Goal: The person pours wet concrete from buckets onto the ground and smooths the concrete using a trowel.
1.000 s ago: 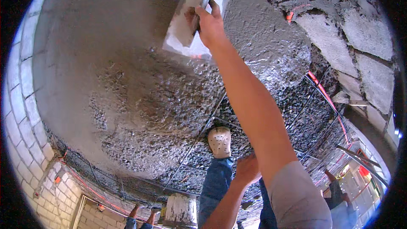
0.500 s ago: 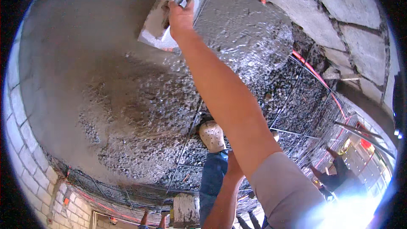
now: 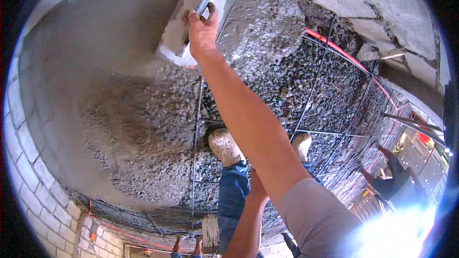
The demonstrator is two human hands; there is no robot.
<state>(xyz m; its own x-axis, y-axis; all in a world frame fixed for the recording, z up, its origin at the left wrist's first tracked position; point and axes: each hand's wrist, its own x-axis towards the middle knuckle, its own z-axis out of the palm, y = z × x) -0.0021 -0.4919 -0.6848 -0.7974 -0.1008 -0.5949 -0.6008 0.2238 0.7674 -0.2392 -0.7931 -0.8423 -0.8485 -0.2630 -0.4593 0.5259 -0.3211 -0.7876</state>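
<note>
My right hand (image 3: 203,31), fingers wrapped around the bar handle of a rectangular hand float (image 3: 172,43), reaches far forward over the floor. The float lies on wet grey concrete (image 3: 71,67), smooth to its left and rough to its right; wet cement smears its top. My left hand (image 3: 257,185) is down by my knee, largely behind my right arm, and its fingers are hidden. Below the float, the concrete turns coarse and stony (image 3: 158,138). My perforated, light-coloured clogs (image 3: 224,147) stand on gravel and thin bars.
Thin reinforcing bars (image 3: 195,148) cross the gravel. Orange-red tubing (image 3: 337,51) runs along the block wall (image 3: 401,14) at right. Another block wall (image 3: 36,179) curves along the left. Other people's legs show at the bottom (image 3: 197,246) and lower right (image 3: 394,172). Bright glare covers the lower right corner.
The view has shifted over the floor. My right hand, still holding the hand float, has moved rightward and a little nearer across the concrete. My left hand stays by my knee.
</note>
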